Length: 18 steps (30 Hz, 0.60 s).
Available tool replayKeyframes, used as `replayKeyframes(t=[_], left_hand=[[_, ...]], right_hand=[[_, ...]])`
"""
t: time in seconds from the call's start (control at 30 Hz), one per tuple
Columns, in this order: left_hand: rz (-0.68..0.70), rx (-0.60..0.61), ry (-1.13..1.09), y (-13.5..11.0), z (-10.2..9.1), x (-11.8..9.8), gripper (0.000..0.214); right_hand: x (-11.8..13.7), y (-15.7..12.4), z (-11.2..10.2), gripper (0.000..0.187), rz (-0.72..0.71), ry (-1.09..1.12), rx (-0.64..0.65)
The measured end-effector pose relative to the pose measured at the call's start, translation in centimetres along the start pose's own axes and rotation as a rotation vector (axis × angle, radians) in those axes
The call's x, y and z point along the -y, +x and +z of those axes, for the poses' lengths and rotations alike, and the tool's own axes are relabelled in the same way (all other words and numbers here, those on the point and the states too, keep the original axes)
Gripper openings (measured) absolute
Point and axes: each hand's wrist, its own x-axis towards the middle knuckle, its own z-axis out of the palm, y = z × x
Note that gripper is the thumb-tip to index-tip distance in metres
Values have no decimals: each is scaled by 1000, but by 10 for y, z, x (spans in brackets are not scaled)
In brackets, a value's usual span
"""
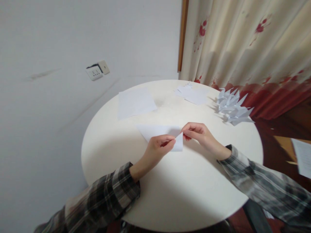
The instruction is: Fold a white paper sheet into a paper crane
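Observation:
A sheet of white paper (156, 130) lies near the middle of the round table, its right end lifted and bent over. My left hand (159, 147) pinches the raised edge between thumb and fingers. Just to the right, my right hand (195, 132) pinches the upper corner of the same sheet. Both hands are close together, fingertips a short gap apart. The fingers cover part of the fold, so its exact line is hidden.
The white round table (194, 200) stands against the wall. A flat paper sheet (136, 103) lies at the back left, loose paper pieces (194, 94) at the back. Several folded paper cranes (232, 105) stand at the right edge. A wall socket (94, 73) is behind.

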Motion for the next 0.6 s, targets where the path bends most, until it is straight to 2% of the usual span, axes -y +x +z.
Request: replayKeyframes(t=[0.17, 0.27, 0.4, 0.6], left_hand=[[35, -121, 33, 2, -2, 5, 22], [60, -180, 72, 3, -2, 7, 22], [73, -195, 100, 3, -1, 6, 21], [90, -196, 143, 3, -1, 4, 21]], right_hand=[[3, -2, 0, 21, 35, -78, 100], [2, -3, 0, 16, 72, -132, 168], [-1, -3, 1, 7, 117, -181, 196], [-4, -2, 1, 7, 126, -209, 183]])
